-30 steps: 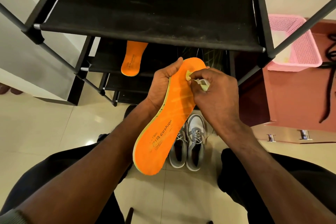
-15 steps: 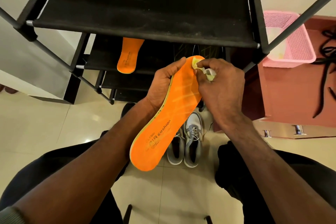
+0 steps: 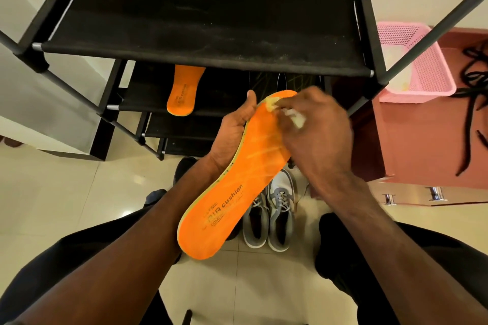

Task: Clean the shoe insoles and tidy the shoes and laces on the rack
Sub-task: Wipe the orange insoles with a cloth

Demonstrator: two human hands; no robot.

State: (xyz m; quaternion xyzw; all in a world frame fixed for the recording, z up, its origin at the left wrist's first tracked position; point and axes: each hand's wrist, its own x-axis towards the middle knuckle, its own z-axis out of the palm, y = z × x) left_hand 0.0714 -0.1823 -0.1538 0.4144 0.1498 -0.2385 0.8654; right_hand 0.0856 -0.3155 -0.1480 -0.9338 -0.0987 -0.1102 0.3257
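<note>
My left hand (image 3: 233, 130) grips an orange insole (image 3: 232, 192) from its left edge, thumb up beside the toe end, heel end pointing down toward me. My right hand (image 3: 317, 129) is closed on a small pale yellow cloth (image 3: 273, 103) pressed against the insole's toe end; the hand is motion-blurred. A second orange insole (image 3: 182, 91) lies on the second shelf of the black shoe rack (image 3: 200, 21). A pair of grey and white shoes (image 3: 272, 216) with grey laces stands on the floor below the held insole.
A pink plastic basket (image 3: 420, 66) sits on a reddish cabinet (image 3: 427, 140) to the right of the rack. Black laces (image 3: 472, 119) lie loose on that cabinet top. My knees in dark trousers frame the tiled floor (image 3: 66, 192).
My right hand has rubbed the cloth up along the insole toward its toe tip. The left hand keeps the same grip; both hands sit slightly higher in view.
</note>
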